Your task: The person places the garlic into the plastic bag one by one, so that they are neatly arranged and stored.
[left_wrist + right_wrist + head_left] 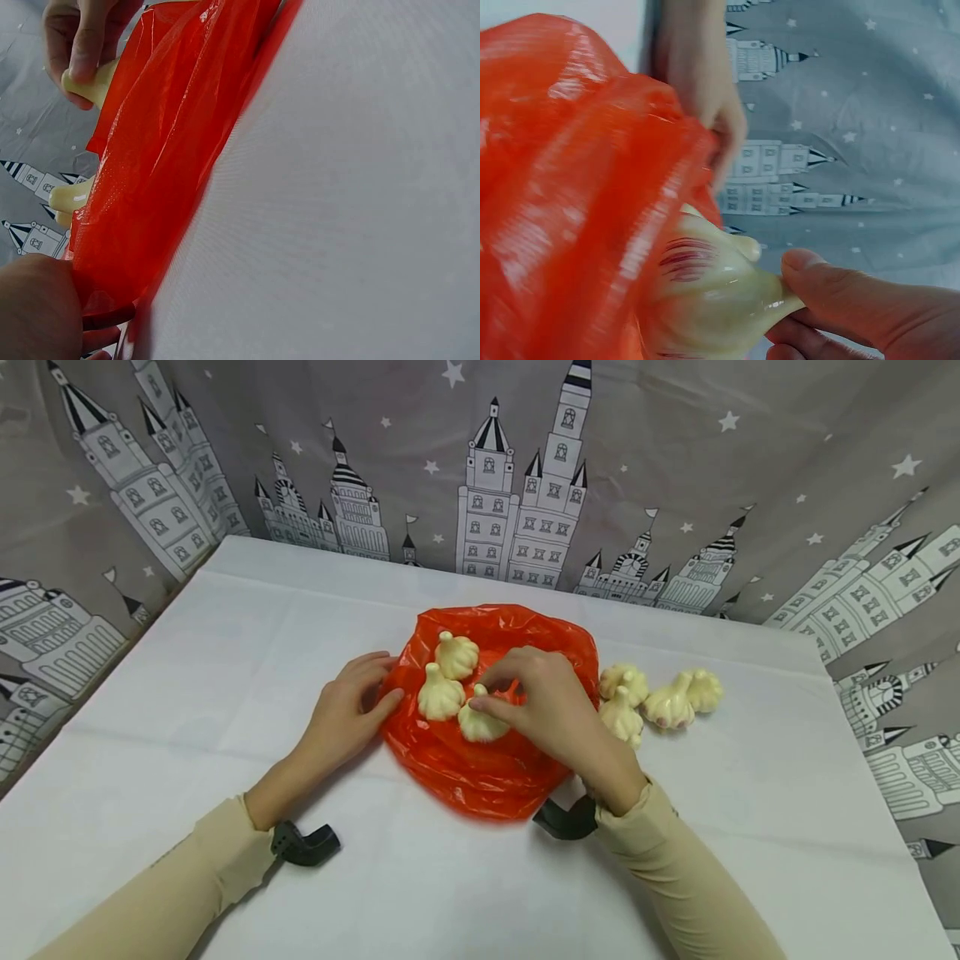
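A red plastic bag [480, 789] sits on the table with its mouth spread wide. My left hand [348, 702] holds the left side of its rim, thumb and fingers at the edge; in the left wrist view its fingers [105, 321] lie against the plastic. Over the bag's mouth, my right hand [551, 706] pinches the stem of a garlic bulb [482, 725]. The purple-streaked side of that bulb [712, 289] shows in the right wrist view. Inside the bag, two more garlic bulbs, a rear one [456, 656] and a front one [440, 695], sit at the left.
Several garlic bulbs [670, 703] lie grouped on the table to the right of the bag. White cloth covers the table [187, 718]. A grey curtain [420, 435] printed with castles and stars hangs behind it.
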`<act>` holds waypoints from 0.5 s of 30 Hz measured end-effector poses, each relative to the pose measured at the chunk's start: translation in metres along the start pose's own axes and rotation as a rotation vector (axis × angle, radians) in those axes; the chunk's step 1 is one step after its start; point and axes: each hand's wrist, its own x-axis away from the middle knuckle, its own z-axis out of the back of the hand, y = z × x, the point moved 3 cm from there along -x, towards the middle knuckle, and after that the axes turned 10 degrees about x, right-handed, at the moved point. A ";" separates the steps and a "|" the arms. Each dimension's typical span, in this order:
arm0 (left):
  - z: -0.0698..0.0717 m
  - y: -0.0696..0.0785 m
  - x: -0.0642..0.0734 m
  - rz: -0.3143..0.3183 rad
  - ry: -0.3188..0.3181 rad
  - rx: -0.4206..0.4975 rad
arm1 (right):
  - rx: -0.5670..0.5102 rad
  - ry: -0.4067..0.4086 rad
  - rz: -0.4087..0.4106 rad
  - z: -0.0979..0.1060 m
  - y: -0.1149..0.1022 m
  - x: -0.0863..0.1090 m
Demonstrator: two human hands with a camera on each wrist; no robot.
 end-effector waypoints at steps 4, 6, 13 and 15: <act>0.001 0.000 0.001 0.000 0.004 -0.004 | 0.020 -0.026 0.016 -0.014 0.000 -0.002; 0.002 0.000 0.001 0.001 0.004 -0.001 | 0.018 -0.030 0.031 -0.021 0.000 -0.003; 0.001 0.001 0.001 0.004 -0.008 0.015 | -0.001 -0.006 0.045 -0.030 -0.001 0.000; 0.001 0.001 0.001 0.002 -0.007 0.014 | -0.002 -0.015 0.040 -0.028 -0.001 0.000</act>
